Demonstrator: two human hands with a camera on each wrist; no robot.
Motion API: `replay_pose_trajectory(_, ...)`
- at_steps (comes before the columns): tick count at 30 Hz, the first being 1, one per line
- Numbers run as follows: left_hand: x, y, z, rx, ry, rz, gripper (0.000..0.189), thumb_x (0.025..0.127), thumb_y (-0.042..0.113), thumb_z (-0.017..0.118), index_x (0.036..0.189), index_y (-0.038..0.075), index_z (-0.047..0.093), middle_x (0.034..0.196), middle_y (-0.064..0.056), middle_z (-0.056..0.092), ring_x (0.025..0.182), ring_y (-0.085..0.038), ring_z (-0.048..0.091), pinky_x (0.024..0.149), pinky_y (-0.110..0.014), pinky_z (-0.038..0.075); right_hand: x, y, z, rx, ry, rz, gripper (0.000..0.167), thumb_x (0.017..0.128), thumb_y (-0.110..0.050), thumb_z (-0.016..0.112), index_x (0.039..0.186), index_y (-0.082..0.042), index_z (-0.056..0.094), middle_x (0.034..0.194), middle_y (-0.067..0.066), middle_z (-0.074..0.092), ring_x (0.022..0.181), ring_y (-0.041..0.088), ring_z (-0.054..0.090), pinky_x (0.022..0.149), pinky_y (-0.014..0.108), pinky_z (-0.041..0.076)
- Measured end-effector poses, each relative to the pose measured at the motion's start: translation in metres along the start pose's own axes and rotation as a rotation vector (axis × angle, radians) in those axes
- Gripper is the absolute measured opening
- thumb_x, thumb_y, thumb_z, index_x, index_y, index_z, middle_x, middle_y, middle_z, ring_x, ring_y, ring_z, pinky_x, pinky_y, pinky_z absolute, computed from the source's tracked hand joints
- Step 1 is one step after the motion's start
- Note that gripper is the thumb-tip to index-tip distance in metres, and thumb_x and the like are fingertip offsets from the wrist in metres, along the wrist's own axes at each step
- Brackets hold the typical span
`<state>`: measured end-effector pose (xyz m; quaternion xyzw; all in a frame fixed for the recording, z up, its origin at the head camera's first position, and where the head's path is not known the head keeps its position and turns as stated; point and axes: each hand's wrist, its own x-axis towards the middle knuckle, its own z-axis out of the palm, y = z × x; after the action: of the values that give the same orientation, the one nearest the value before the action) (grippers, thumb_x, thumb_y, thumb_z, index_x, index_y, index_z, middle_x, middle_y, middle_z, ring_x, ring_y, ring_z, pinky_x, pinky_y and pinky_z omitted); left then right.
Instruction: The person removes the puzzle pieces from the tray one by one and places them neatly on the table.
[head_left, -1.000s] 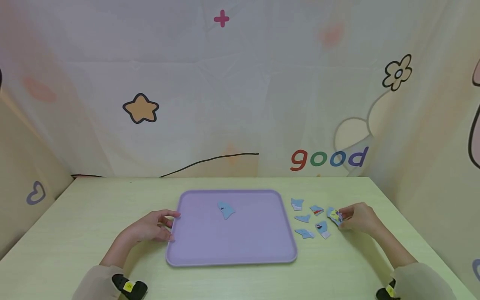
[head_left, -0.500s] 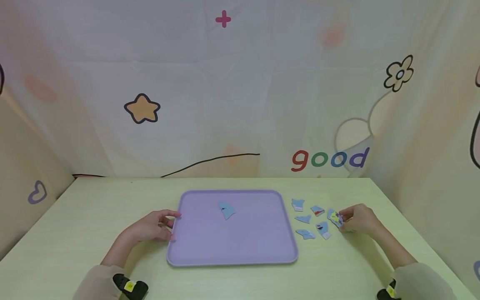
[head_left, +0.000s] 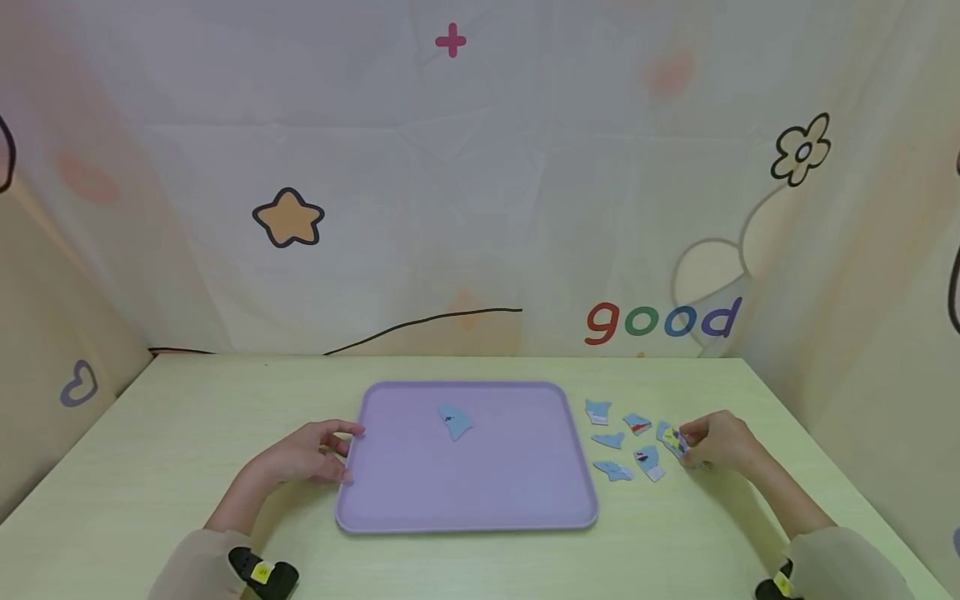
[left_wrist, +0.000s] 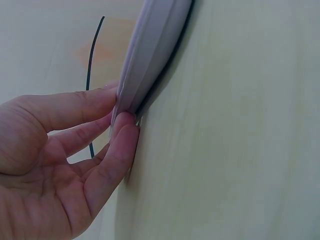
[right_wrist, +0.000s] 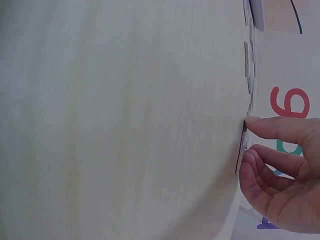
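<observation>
A lilac tray [head_left: 465, 500] lies flat on the table, with one light-blue puzzle piece [head_left: 454, 422] near its far side. My left hand [head_left: 311, 452] holds the tray's left edge; in the left wrist view, the fingertips [left_wrist: 131, 131] meet around the rim. To the right of the tray, my right hand [head_left: 720, 442] pinches a blue puzzle piece with yellow and purple print [head_left: 672, 440], low at the tabletop. The fingers partly cover that piece, and the right wrist view shows it only edge-on.
Several loose puzzle pieces lie between the tray and my right hand, including one with a red mark [head_left: 637, 424] and one with a white end [head_left: 648, 462]. A printed cloth backdrop [head_left: 480, 192] rises behind the pale table [head_left: 202, 417].
The right hand has shifted very slightly over its puzzle piece, which stays in place. The left hand and tray hold still; the whole head view has drifted a little.
</observation>
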<state>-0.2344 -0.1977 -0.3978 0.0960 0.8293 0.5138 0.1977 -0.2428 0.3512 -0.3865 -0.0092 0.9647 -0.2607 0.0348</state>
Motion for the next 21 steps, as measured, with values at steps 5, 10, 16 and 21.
replay_pose_trajectory(5, 0.0, -0.001, 0.0, 0.004, -0.009, 0.006, 0.062, 0.072, -0.003, 0.071, 0.127, -0.004, 0.043, 0.096, -0.014, 0.046, 0.073, -0.019, 0.051, 0.065, -0.029, 0.047, -0.002, -0.003, 0.0, 0.004, 0.022, -0.035, 0.043, 0.066, -0.008, 0.075, 0.102, 0.013, 0.062, 0.082, 0.01, 0.065, 0.074, 0.018, 0.055, 0.062, 0.029, 0.041)
replay_pose_trajectory(10, 0.001, -0.002, 0.0, 0.01, -0.014, 0.008, 0.063, 0.072, -0.004, 0.071, 0.128, -0.005, 0.042, 0.096, -0.014, 0.046, 0.073, -0.018, 0.052, 0.065, -0.029, 0.047, -0.006, -0.012, 0.001, 0.048, 0.034, -0.091, 0.045, 0.069, -0.009, 0.073, 0.105, 0.013, 0.06, 0.086, 0.015, 0.065, 0.078, 0.025, 0.062, 0.061, 0.03, 0.046)
replay_pose_trajectory(16, 0.002, -0.003, 0.0, 0.009, -0.014, 0.009, 0.063, 0.072, -0.004, 0.071, 0.128, -0.005, 0.042, 0.096, -0.014, 0.046, 0.072, -0.018, 0.052, 0.064, -0.03, 0.047, -0.008, -0.035, 0.005, 0.072, 0.019, -0.166, 0.05, 0.069, -0.012, 0.076, 0.108, 0.014, 0.059, 0.091, 0.02, 0.065, 0.079, 0.026, 0.061, 0.065, 0.03, 0.05)
replay_pose_trajectory(21, 0.002, -0.003, 0.0, 0.007, -0.011, 0.008, 0.062, 0.072, -0.004, 0.071, 0.128, -0.005, 0.042, 0.096, -0.014, 0.046, 0.072, -0.018, 0.052, 0.064, -0.03, 0.047, -0.008, -0.058, 0.012, 0.111, 0.003, -0.165, 0.049, 0.071, -0.012, 0.076, 0.111, 0.011, 0.059, 0.095, 0.019, 0.065, 0.081, 0.023, 0.06, 0.067, 0.029, 0.049)
